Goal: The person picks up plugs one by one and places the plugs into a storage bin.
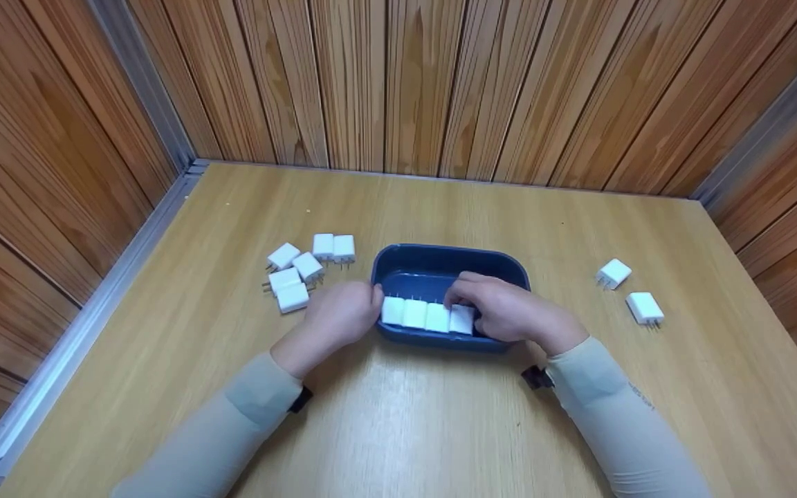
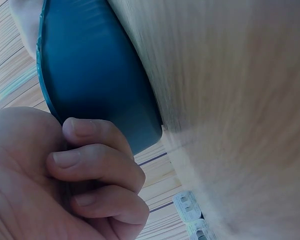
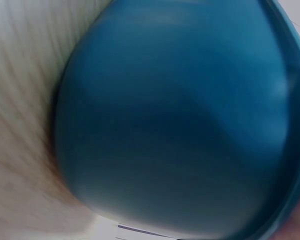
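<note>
A dark blue plastic bin (image 1: pixel 450 247) stands on the table, with several white plug chargers (image 1: pixel 414 313) in a row along its near side, prongs toward the far side. At the bin's left end, my left hand (image 1: pixel 344 311) holds the rim, its thumb over the edge. The left wrist view shows curled fingers (image 2: pixel 97 160) against the outside of the blue wall. My right hand (image 1: pixel 506 308) reaches over the right end into the bin and grips the rightmost charger (image 1: pixel 462 319). In the right wrist view, the bin's outer wall (image 3: pixel 175 115) hides most of that hand.
Left of the bin lies a loose group of several white chargers (image 1: pixel 292 297), some side by side. Two more sit apart on the right, one charger (image 1: pixel 614 273) behind the other charger (image 1: pixel 645 308). Wood-panelled walls (image 1: pixel 412 90) border the table (image 1: pixel 398 429) at the back and sides.
</note>
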